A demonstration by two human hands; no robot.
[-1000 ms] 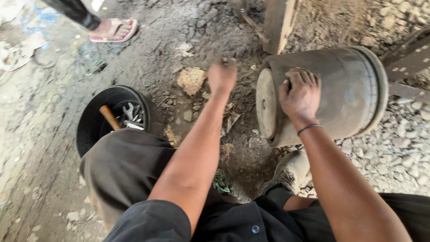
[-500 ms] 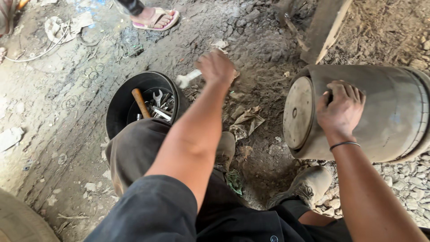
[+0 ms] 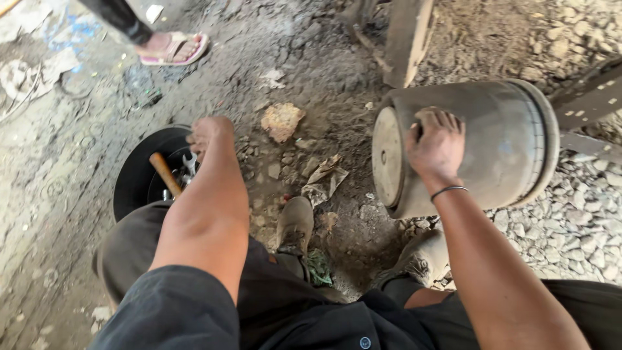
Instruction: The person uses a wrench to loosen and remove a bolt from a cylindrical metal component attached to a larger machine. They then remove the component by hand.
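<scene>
Dirt ground with gravel along one side

The ground (image 3: 311, 84) is packed grey dirt, turning to loose gravel (image 3: 576, 220) on the right. On it lie a grey drum-shaped cylinder (image 3: 505, 142) on its side (its flat end faces left), a black round tub (image 3: 139, 178) holding tools, a tan flat stone (image 3: 282, 121), a crumpled scrap of paper (image 3: 324, 178) beside the stone, and white rags (image 3: 29, 74) at far left. Two worn shoes (image 3: 295, 223) stand on the dirt, and a sandalled foot (image 3: 173, 48) rests at the top.
</scene>
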